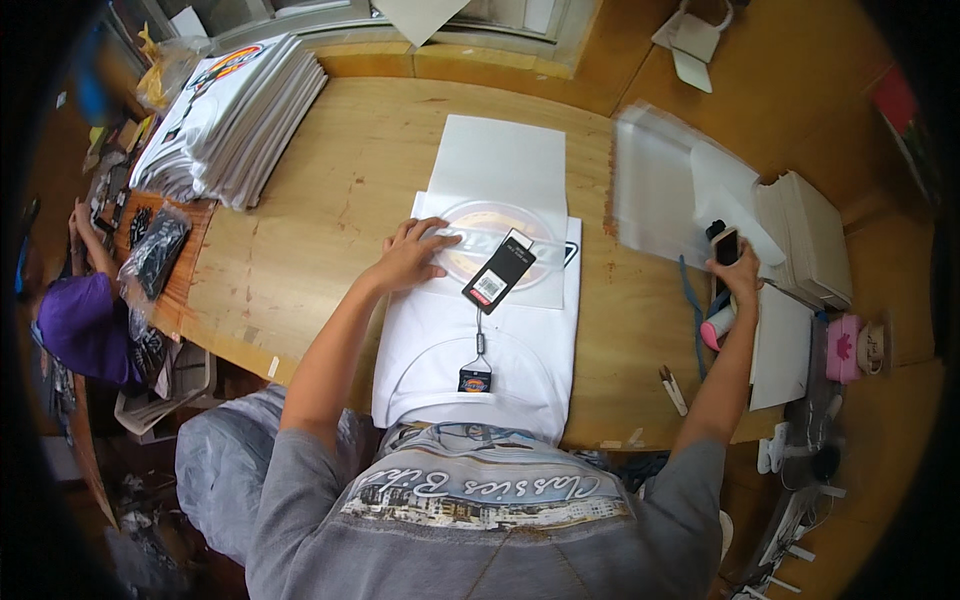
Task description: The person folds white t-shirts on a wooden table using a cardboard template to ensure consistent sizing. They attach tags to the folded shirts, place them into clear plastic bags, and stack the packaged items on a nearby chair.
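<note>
A folded white T-shirt (478, 350) lies in front of me, collar towards me, with a round print beneath a translucent sheet (538, 292). A white sheet (500, 155) extends beyond its far edge. My left hand (412, 255) rests with fingers spread on the shirt's left side, fingertips on the translucent sheet. On the shirt lies a black hang tag (499, 272), joined by a cord to a small dark label (475, 380) at the collar. At the right, my right hand (740, 270) is closed around a small dark object with a pale rim (727, 245); its kind is unclear.
A tall stack of white folded shirts (250, 120) stands at the far left. Clear plastic sheets (650, 185) and a pale stack (805, 235) lie at the right, near a blue strap (692, 300) and a small tool (672, 390). Another person in purple (85, 325) is at the left.
</note>
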`<state>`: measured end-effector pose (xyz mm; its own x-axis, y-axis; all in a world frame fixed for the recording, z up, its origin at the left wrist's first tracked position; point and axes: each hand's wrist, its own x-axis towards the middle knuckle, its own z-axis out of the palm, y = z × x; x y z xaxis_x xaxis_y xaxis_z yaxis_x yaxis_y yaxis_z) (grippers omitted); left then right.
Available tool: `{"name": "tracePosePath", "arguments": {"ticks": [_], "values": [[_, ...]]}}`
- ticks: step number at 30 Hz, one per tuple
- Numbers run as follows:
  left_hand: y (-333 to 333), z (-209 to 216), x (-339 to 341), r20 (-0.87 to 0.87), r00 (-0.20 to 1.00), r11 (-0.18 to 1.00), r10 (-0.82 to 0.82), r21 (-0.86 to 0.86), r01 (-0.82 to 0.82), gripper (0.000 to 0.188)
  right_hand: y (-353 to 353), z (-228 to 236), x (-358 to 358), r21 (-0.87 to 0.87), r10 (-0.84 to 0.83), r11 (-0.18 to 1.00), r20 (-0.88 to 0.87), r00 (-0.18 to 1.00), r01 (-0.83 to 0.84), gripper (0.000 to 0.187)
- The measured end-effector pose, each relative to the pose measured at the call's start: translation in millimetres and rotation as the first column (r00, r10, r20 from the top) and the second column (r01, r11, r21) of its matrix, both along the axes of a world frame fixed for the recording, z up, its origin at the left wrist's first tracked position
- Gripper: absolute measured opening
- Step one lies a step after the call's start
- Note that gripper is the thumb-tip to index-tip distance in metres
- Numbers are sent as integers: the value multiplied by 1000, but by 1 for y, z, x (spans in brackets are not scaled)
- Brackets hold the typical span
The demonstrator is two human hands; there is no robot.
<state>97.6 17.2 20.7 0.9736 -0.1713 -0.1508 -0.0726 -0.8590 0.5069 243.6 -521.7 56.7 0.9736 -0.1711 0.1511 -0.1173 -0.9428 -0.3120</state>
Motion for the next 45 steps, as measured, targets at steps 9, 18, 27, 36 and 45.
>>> {"name": "tracePosePath", "arguments": {"ticks": [9, 18, 27, 36, 45], "values": [[2, 9, 0, -42, 999, 998, 7, -62, -9, 59, 168, 88, -34, 760, 418, 277, 455, 786, -588, 82], [16, -20, 6, 118, 993, 998, 25, -64, -17, 34, 365, 31, -95, 207, 800, 588, -287, 526, -782, 83], [-13, 0, 54, 417, 909, 1000, 4, -18, 3, 17, 338, -48, -37, 278, 810, 535, 99, 578, -798, 23], [-3, -21, 78, 536, 844, 998, -28, -33, 54, 24, 306, -48, -26, 97, 747, 648, 115, 655, -755, 23], [65, 23, 103, -169, 891, 640, -420, -751, 159, 42, 245, 1, 24, 880, 925, 342, -253, 285, -329, 47]]}}
